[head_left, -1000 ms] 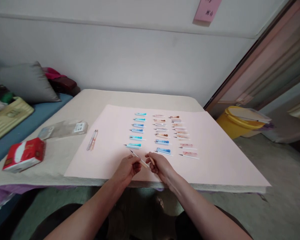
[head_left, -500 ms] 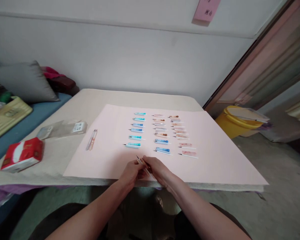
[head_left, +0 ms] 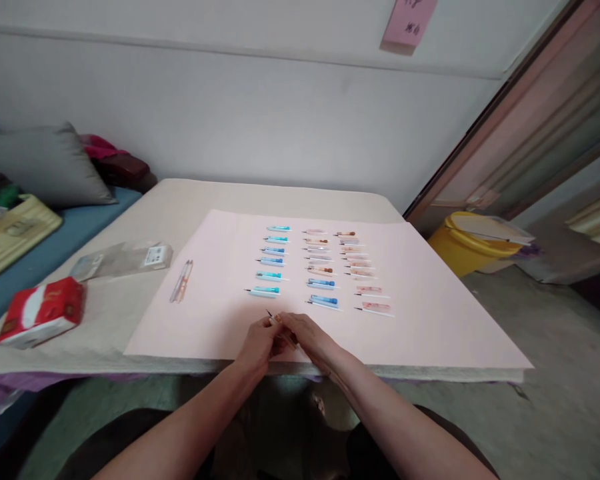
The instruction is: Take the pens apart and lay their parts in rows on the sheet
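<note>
Pinching a slim dark-tipped pen refill (head_left: 271, 317), the left hand (head_left: 258, 339) meets the right hand (head_left: 311, 333) above the near edge of the pink sheet (head_left: 445, 327) on the table (head_left: 275, 197). The left fingers are drawn narrow on the refill; the right fingers are curled in close against them, and whether they grip something of their own cannot be told, since the hands cover most of what lies between.

With so little of the refill showing, a loosened pinch could let it slip through and drop onto the sheet, or past the front edge to the floor (head_left: 560, 400). Pressing against it off its line could bend the thin shaft or mark a finger with the tip. A low forward sweep of the knuckles might knock the closest turquoise pen set (head_left: 265, 291) out of its row.

The tip points away from the person and to the left; the long axis runs aslant, back toward the right palm. Its exact tilt above the sheet is unclear.
</note>
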`<move>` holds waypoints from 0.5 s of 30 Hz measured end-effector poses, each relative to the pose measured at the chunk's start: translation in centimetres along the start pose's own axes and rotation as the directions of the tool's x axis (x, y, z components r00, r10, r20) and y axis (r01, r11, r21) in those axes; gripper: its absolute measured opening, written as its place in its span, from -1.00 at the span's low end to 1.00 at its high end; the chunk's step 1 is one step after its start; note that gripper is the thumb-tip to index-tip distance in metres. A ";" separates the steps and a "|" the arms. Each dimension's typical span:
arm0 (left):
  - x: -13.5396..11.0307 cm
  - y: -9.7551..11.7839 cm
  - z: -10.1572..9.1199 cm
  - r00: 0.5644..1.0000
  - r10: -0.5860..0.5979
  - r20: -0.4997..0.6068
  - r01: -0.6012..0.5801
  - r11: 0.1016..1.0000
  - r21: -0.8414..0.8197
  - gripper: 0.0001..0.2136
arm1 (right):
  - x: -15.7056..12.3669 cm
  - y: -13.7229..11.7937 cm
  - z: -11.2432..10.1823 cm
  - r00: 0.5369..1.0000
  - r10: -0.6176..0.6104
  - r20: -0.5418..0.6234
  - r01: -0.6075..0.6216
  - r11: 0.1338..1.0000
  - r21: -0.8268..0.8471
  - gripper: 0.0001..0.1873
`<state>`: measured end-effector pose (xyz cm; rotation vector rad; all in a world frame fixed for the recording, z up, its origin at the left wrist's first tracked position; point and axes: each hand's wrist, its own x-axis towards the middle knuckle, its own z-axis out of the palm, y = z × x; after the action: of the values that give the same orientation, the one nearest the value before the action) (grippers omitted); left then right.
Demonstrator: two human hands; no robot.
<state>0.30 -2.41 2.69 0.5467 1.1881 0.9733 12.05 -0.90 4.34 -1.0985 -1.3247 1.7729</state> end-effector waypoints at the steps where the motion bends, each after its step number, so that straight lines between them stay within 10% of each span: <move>1: 0.1 0.0 -0.1 1.000 0.003 -0.016 -0.003 1.000 -0.011 -0.71 | 0.0 0.0 0.0 1.000 -0.005 -0.003 0.005 1.000 0.010 -0.58; 15: 3.0 1.3 -2.5 0.968 0.011 -0.250 -0.083 0.956 -0.281 -0.90 | 4.1 2.4 0.9 0.934 0.220 -0.281 -0.165 0.964 0.206 -0.84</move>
<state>-2.28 0.47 1.38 0.2247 1.2267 1.2596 9.45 1.70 1.18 -1.3709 -0.8808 1.7377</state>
